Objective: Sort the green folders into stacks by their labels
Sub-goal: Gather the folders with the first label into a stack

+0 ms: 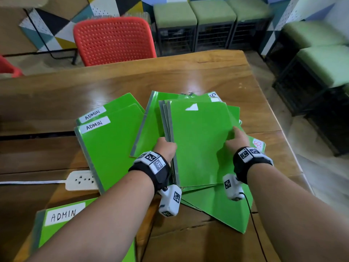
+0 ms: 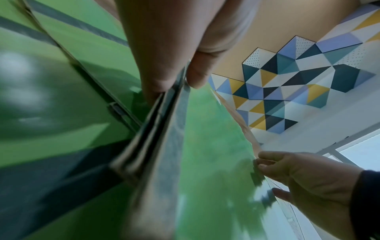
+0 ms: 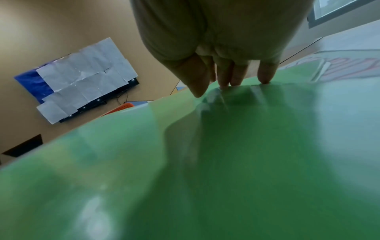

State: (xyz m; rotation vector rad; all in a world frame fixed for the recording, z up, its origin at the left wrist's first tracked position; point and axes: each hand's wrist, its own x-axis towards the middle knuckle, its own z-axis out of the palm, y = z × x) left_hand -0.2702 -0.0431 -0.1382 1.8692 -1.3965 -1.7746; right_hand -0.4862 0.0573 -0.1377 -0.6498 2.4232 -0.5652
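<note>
Both hands hold a bundle of green folders (image 1: 198, 140) above a loose pile of more green folders (image 1: 222, 208) on the wooden table (image 1: 56, 103). My left hand (image 1: 165, 148) pinches the bundle's grey spines (image 2: 156, 129) on its left edge. My right hand (image 1: 238, 139) grips the bundle's right edge, fingertips (image 3: 226, 84) on the top cover (image 3: 226, 162). Two folders labelled ADMIN (image 1: 111, 140) lie stacked to the left. Another ADMIN folder (image 1: 62, 224) lies near the front edge under my left forearm. Partly hidden labels in the pile start with S.
A white power strip (image 1: 81, 180) with its cord lies at the left, partly under the ADMIN stack. A red chair (image 1: 113, 40) stands behind the table. Green-cushioned stools (image 1: 211, 23) line the back and right. The table's right edge runs close to the pile.
</note>
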